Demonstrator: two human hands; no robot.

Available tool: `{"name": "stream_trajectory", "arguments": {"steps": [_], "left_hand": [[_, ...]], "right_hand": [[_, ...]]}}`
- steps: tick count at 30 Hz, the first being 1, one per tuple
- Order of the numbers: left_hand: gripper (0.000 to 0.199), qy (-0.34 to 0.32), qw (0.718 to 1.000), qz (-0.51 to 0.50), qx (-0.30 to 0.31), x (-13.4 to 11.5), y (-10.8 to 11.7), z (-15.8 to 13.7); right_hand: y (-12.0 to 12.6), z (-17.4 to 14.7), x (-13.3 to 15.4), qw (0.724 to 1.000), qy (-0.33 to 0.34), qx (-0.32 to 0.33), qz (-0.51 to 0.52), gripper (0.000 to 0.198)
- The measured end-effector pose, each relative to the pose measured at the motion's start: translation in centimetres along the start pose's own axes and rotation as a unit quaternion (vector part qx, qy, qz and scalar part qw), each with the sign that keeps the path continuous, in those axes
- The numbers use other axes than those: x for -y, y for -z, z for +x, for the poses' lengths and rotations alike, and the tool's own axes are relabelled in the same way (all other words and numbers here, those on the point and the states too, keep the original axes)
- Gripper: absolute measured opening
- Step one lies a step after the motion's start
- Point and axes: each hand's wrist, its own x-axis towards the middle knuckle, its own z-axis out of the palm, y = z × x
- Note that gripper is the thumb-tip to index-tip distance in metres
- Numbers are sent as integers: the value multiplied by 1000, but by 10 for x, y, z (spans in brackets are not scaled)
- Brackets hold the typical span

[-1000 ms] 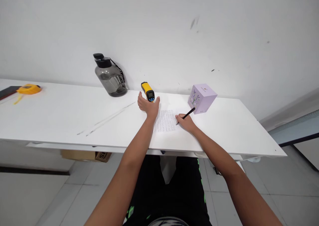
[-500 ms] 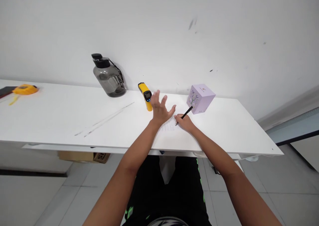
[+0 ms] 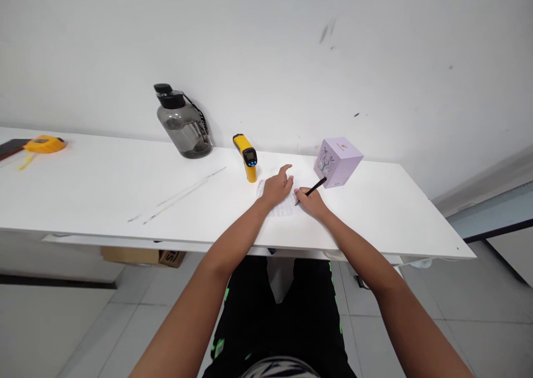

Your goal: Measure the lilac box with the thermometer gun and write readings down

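My right hand (image 3: 312, 202) grips a black pen (image 3: 315, 187), its tip low over the right side of a small white sheet of paper (image 3: 281, 208). Rows of writing cover the part of the sheet that shows. On the sheet's upper part lies my left hand (image 3: 278, 187), holding nothing, thumb and forefinger apart and the other fingers partly hidden. Behind my left hand stands a yellow and black infrared thermometer (image 3: 249, 157). A lilac box (image 3: 339, 162) with a printed flower design is just beyond the pen's upper end.
A grey see-through water bottle (image 3: 185, 128) with a black lid stands near the wall. Farther left on the white table (image 3: 100, 184) lies a yellow tape measure (image 3: 45, 144), next to a dark flat object. Under the table is a cardboard box (image 3: 141, 255).
My left hand has come down from a spread, raised pose and now rests on the paper. The right hand keeps the pen at nearly the same spot. The view has shifted slightly.
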Motion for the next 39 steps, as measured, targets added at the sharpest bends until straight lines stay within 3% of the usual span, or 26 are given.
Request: {"name": "stream_trajectory", "arguments": {"steps": [11, 16, 25, 28, 33, 36, 39], "left_hand": [[33, 20, 999, -9, -28, 4, 0, 1], [22, 34, 999, -20, -14, 2, 0, 1], [25, 26, 999, 4, -21, 2, 0, 2], [28, -35, 993, 70, -89, 1, 9, 4], [36, -125, 955, 99, -251, 8, 31, 7], [43, -140, 922, 92, -349, 15, 39, 8], [52, -129, 897, 97, -411, 19, 44, 12]], "right_hand": [[-1, 0, -3, 1000, 0, -13, 16, 40], [-2, 0, -7, 1000, 8, -6, 13, 39], [-1, 1, -5, 1000, -8, 19, 18, 40], [0, 2, -5, 999, -8, -8, 37, 43], [-2, 2, -5, 996, -19, -31, 78, 52], [-4, 0, -4, 997, -16, -27, 66, 58], [-2, -3, -4, 998, 32, -51, -7, 58]]}}
